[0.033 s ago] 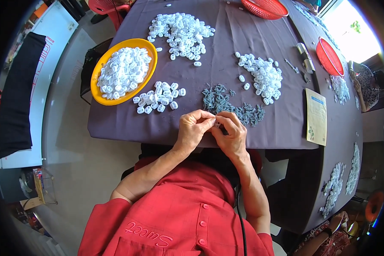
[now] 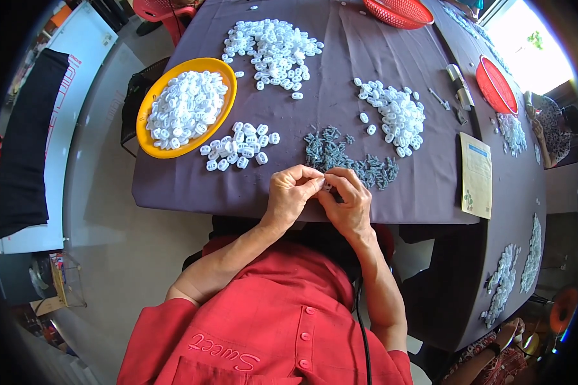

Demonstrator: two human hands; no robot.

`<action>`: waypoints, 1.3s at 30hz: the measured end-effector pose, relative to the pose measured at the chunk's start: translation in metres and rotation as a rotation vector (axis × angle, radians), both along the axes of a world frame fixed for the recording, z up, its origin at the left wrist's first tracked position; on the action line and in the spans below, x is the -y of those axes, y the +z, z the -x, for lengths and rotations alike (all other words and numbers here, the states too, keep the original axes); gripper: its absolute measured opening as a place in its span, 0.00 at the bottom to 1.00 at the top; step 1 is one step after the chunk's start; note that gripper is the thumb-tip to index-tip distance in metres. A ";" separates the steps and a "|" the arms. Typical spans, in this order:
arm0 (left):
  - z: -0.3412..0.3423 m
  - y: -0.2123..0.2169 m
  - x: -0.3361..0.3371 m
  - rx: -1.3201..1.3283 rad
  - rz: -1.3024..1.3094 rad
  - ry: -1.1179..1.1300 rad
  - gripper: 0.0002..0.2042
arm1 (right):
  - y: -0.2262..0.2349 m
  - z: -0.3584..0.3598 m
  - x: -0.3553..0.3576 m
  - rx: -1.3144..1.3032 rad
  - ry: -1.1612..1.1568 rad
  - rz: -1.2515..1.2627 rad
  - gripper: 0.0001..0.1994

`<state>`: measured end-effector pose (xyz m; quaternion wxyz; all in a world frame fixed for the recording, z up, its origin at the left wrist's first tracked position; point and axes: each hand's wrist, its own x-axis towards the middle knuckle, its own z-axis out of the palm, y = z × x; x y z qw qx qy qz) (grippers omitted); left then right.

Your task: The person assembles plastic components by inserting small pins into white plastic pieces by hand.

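Note:
My left hand (image 2: 286,197) and my right hand (image 2: 349,204) meet at the table's near edge, fingertips pinched together. Between the right fingers shows a bit of a small white plastic piece (image 2: 327,187) with dark marks; the fingers cover most of it. Whatever the left fingertips pinch is hidden. Just beyond my hands lies a heap of small dark grey plastic parts (image 2: 331,151). To the left is a loose group of white oval pieces with dark openings (image 2: 234,149). A pile of white oval pieces (image 2: 401,122) sits beyond the grey parts, to the right.
A yellow bowl (image 2: 145,131) full of white pieces stands at the left. Another white pile (image 2: 273,51) lies farther back. Red baskets (image 2: 401,13) rest at the far side and right, near a tan envelope (image 2: 476,176). Other people (image 2: 552,128) sit along the right side.

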<state>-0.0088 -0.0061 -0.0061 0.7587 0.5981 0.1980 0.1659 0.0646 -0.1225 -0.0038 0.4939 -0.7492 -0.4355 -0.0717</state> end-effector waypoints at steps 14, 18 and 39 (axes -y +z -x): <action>-0.001 -0.003 -0.002 -0.013 0.097 -0.024 0.03 | -0.001 -0.001 0.000 -0.084 0.040 0.021 0.12; 0.000 0.000 0.001 -0.017 0.085 -0.003 0.02 | -0.002 -0.001 0.000 -0.066 0.023 0.030 0.11; 0.002 -0.005 0.003 -0.010 -0.074 0.062 0.01 | -0.007 0.001 -0.003 0.057 0.016 -0.001 0.11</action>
